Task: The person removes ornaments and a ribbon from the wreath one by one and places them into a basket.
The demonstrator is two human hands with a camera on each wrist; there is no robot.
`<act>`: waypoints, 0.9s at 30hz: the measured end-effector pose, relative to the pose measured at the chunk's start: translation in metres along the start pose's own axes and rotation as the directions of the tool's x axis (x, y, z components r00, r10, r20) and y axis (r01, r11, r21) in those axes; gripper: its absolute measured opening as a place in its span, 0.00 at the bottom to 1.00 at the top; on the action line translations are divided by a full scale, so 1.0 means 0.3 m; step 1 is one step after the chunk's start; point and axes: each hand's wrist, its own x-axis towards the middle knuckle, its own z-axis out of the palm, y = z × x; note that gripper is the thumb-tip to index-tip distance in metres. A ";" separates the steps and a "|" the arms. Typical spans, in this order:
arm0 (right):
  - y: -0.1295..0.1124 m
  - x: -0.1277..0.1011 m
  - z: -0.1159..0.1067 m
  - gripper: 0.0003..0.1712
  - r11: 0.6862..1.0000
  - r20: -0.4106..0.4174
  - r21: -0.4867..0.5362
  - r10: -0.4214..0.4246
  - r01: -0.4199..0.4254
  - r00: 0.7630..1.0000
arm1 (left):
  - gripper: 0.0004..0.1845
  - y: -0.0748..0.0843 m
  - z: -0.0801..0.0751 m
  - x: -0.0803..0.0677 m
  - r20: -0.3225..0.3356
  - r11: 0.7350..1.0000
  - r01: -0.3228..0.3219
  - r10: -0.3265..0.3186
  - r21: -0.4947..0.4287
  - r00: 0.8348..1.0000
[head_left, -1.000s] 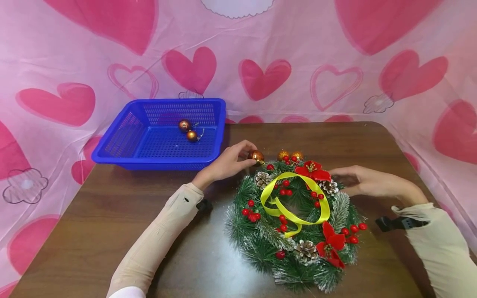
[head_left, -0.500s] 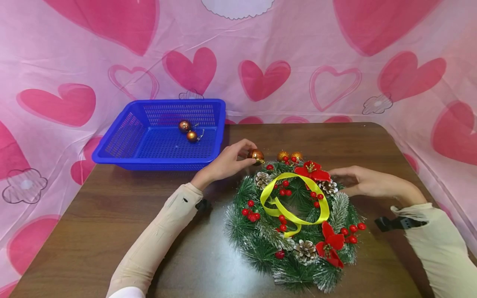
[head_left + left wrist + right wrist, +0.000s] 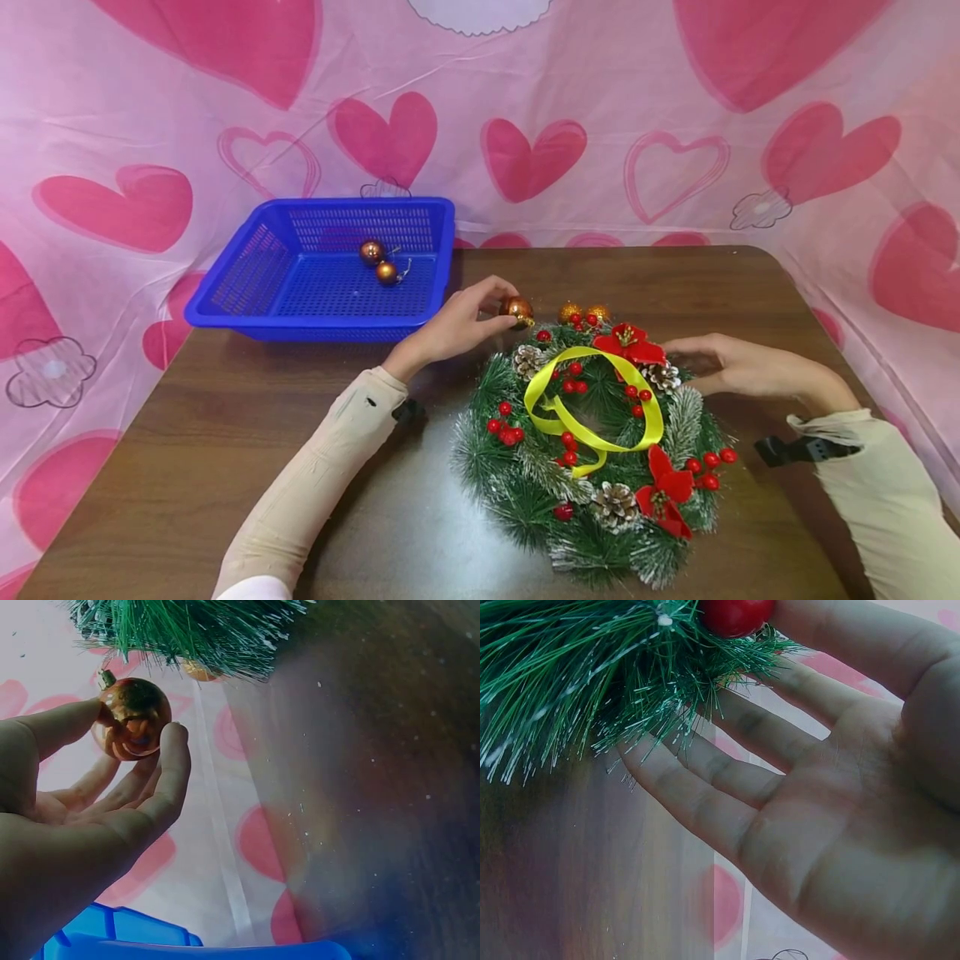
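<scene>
L hand (image 3: 456, 327) pinching small shiny copper ball ornament (image 3: 517, 311) betw thumb and fingertips (image 3: 174, 742), gold cap pointing up, just off top-left edge of round green pine wreath w/ red berries and yellow ribbon (image 3: 592, 442). R hand (image 3: 738, 367) lying flat and loose, fingers straight, touching wreath's upper right side, needles over fingers. Flat on brown wood table (image 3: 225, 433). Left of pinched ball: blue plastic mesh basket (image 3: 255, 283) w/ two more copper balls (image 3: 378, 262) inside. Pink heart cloth (image 3: 525, 125) behind.
</scene>
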 end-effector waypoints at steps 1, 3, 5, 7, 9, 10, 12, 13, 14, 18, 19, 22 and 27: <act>0.000 0.001 0.000 0.35 1.000 0.001 0.001 -0.002 0.002 1.000 | 0.17 0.003 -0.001 0.000 -0.001 1.000 0.000 0.000 0.000 1.000; 0.000 0.001 0.000 0.35 1.000 -0.001 0.002 0.001 -0.001 1.000 | 0.17 0.006 -0.004 -0.001 -0.005 1.000 -0.002 0.002 0.004 1.000; -0.001 0.002 -0.001 0.36 1.000 -0.001 0.002 0.003 -0.003 1.000 | 0.17 0.010 -0.007 -0.001 -0.008 1.000 0.002 -0.002 0.003 1.000; -0.001 0.001 -0.001 0.36 1.000 -0.003 -0.003 0.002 -0.002 1.000 | 0.18 0.012 -0.010 -0.001 -0.013 1.000 -0.002 0.002 0.001 1.000; -0.001 0.000 -0.001 0.36 1.000 -0.006 -0.008 0.004 -0.004 1.000 | 0.18 0.015 -0.014 -0.003 -0.017 1.000 -0.008 0.007 -0.004 1.000; -0.001 -0.001 -0.001 0.36 1.000 -0.008 -0.012 0.006 -0.006 1.000 | 0.18 0.016 -0.015 -0.003 -0.019 1.000 -0.010 0.010 -0.007 1.000; 0.000 -0.002 -0.001 0.35 1.000 -0.010 -0.018 0.004 -0.005 1.000 | 0.17 0.018 -0.017 -0.004 -0.019 1.000 -0.016 0.015 -0.014 1.000; 0.000 -0.002 -0.001 0.35 1.000 -0.009 -0.017 0.002 -0.002 1.000 | 0.17 0.020 -0.018 -0.004 -0.020 1.000 -0.018 0.017 -0.017 1.000; 0.001 -0.001 0.000 0.35 1.000 -0.006 -0.013 -0.002 0.002 1.000 | 0.17 0.021 -0.019 -0.005 -0.021 1.000 -0.020 0.019 -0.020 1.000; 0.004 0.000 0.001 0.35 1.000 0.001 -0.015 -0.023 0.023 1.000 | 0.17 0.025 -0.022 -0.004 -0.025 0.999 -0.024 0.023 -0.031 0.999; 0.005 0.000 0.001 0.34 1.000 0.002 -0.015 -0.027 0.027 1.000 | 0.17 0.027 -0.023 -0.004 -0.026 0.999 -0.024 0.023 -0.032 0.999; 0.004 0.000 0.001 0.35 1.000 0.002 -0.013 -0.025 0.025 1.000 | 0.18 0.036 -0.027 -0.006 -0.030 0.999 -0.024 0.023 -0.040 0.999; 0.003 0.000 0.000 0.36 1.000 0.002 0.003 -0.012 0.012 1.000 | 0.18 0.052 -0.037 -0.012 -0.043 0.998 -0.035 0.033 -0.049 0.999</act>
